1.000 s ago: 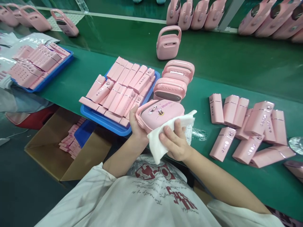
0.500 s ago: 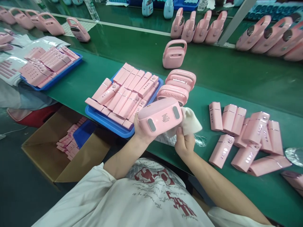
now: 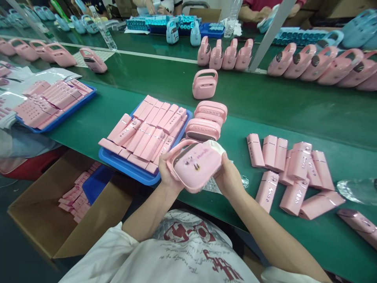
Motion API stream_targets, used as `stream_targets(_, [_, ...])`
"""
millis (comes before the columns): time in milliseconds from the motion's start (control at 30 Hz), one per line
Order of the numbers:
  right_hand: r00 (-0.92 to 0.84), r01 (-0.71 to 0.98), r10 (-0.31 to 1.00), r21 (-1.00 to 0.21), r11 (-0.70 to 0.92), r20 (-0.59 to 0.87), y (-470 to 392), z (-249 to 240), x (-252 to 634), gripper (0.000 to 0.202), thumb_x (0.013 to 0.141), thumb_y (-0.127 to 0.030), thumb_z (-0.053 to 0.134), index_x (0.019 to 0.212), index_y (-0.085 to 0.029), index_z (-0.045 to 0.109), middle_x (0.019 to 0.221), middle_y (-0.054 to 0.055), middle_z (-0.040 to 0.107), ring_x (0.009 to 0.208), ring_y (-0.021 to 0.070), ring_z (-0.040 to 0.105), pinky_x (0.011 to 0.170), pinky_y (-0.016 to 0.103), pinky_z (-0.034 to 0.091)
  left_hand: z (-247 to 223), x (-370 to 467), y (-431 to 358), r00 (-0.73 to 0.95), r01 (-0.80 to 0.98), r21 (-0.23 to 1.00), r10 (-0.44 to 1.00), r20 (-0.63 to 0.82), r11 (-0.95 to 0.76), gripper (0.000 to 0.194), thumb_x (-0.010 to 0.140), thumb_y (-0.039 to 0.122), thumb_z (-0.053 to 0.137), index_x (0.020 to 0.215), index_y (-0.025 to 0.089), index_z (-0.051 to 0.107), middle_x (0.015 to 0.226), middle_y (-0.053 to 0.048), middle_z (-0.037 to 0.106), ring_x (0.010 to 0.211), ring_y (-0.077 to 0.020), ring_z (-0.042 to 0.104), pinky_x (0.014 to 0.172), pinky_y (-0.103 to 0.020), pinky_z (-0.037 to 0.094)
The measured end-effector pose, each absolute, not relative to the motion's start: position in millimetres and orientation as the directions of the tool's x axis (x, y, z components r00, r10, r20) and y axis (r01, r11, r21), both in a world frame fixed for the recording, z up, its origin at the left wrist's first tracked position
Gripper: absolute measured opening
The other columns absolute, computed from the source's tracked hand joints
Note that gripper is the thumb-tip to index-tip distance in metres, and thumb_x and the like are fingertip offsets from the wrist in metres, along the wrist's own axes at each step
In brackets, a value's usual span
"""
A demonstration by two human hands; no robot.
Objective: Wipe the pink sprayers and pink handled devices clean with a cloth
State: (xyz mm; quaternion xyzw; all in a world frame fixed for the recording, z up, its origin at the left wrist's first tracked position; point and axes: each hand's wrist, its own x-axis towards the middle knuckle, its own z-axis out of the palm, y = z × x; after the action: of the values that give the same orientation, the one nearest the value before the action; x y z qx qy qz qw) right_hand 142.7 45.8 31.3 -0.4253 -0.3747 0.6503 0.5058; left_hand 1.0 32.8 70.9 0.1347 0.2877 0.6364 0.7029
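A pink portable speaker [image 3: 198,167] with a carry handle is tilted in front of my chest, its printed face turned up towards me. My left hand [image 3: 171,175] is closed round its handle side. A white cloth [image 3: 216,147] lies against the speaker's right upper edge, gripped by my right hand [image 3: 231,177]; its fingertips are partly hidden behind the speaker. Just beyond, two more pink speakers [image 3: 204,129] lie on the table, and another pink speaker [image 3: 205,87] stands upright behind them.
A blue tray [image 3: 129,173] of pink oblong pieces with buttons stands left, more pieces [image 3: 294,177] lie right. A cardboard box [image 3: 35,208] sits below left. Rows of pink speakers [image 3: 318,65] line the back. Co-workers' hands [image 3: 262,13] show beyond the green table [image 3: 165,80].
The speaker has been turned from its underside with grey pads to its printed face. My right hand and the cloth have moved in against its right side. The view has tipped up slightly.
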Motion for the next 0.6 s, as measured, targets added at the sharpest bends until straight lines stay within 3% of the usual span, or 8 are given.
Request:
stream_targets(167, [-0.246,-0.438,0.934,-0.83,-0.346,-0.259,52,47,148,0.059,0.07,-0.07,0.064,0.098,-0.018,0.07,0.1,0.008,0.075,0.094,0.0278,0.07,0.083,0.038,0.056,67,-1,30,-0.001,-0.659,0.752,1.0,-0.021,0.015,0.052,0.071,0.036,0.063,0.12,0.018,0.062,0.116,-0.012,0.072,0.117,-0.0313,0.064,0.104,-0.048,0.048])
stream_targets(300, [-0.289,-0.313,0.942,-0.913,-0.261,-0.171,54,46,157,0.056,0.07,-0.062,0.069,0.105,-0.018,0.07,0.099,0.007,0.075,0.093,0.0269,0.069,0.08,0.035,0.055,61,-13,35,-0.055,-0.48,0.877,0.998,0.008,-0.034,0.039,0.079,0.031,0.068,0.115,0.017,0.064,0.094,-0.01,0.077,0.097,-0.0261,0.073,0.089,-0.041,0.056])
stream_targets(367, [-0.298,-0.232,0.949,-0.957,-0.173,-0.099,56,45,162,0.053,0.072,-0.058,0.069,0.107,-0.018,0.069,0.096,0.006,0.074,0.091,0.0258,0.069,0.077,0.034,0.055,59,-16,36,-0.05,-0.324,0.942,0.996,0.077,-0.089,0.033,0.081,0.028,0.067,0.113,0.018,0.066,0.096,-0.01,0.077,0.094,-0.0243,0.073,0.085,-0.037,0.057])
stream_targets(433, [-0.284,-0.107,0.959,-0.994,-0.032,0.0,57,46,166,0.04,0.075,-0.051,0.068,0.097,-0.018,0.069,0.085,0.004,0.072,0.08,0.0224,0.067,0.069,0.031,0.053,59,-16,35,0.002,-0.115,0.964,0.971,0.24,-0.238,0.027,0.081,0.024,0.068,0.107,0.019,0.069,0.103,-0.009,0.076,0.096,-0.023,0.072,0.085,-0.034,0.057])
stream_targets(500, [-0.286,0.06,0.939,-0.974,0.218,0.193,57,53,170,0.021,0.077,-0.036,0.064,0.087,-0.018,0.066,0.078,0.003,0.069,0.069,0.0183,0.064,0.063,0.028,0.051,60,-13,34,0.12,0.065,0.894,0.893,0.434,-0.443,0.025,0.079,0.018,0.068,0.103,0.021,0.07,0.101,-0.007,0.076,0.091,-0.0209,0.072,0.081,-0.031,0.057])
stream_targets(533, [-0.305,0.151,0.893,-0.91,0.387,0.33,56,58,172,0.014,0.077,-0.029,0.061,0.085,-0.018,0.065,0.076,0.002,0.068,0.067,0.0169,0.062,0.061,0.028,0.049,61,-11,34,0.176,0.118,0.83,0.834,0.522,-0.545,0.027,0.078,0.015,0.066,0.104,0.021,0.069,0.097,-0.006,0.075,0.087,-0.0197,0.071,0.078,-0.03,0.057])
stream_targets(600, [-0.372,0.323,0.707,-0.631,0.706,0.601,55,70,178,0.011,0.076,-0.02,0.057,0.085,-0.019,0.062,0.075,0.003,0.066,0.065,0.0161,0.059,0.06,0.028,0.047,62,-8,35,0.232,0.184,0.676,0.7,0.675,-0.713,0.034,0.076,0.01,0.062,0.107,0.022,0.066,0.091,-0.004,0.073,0.082,-0.018,0.069,0.075,-0.03,0.057])
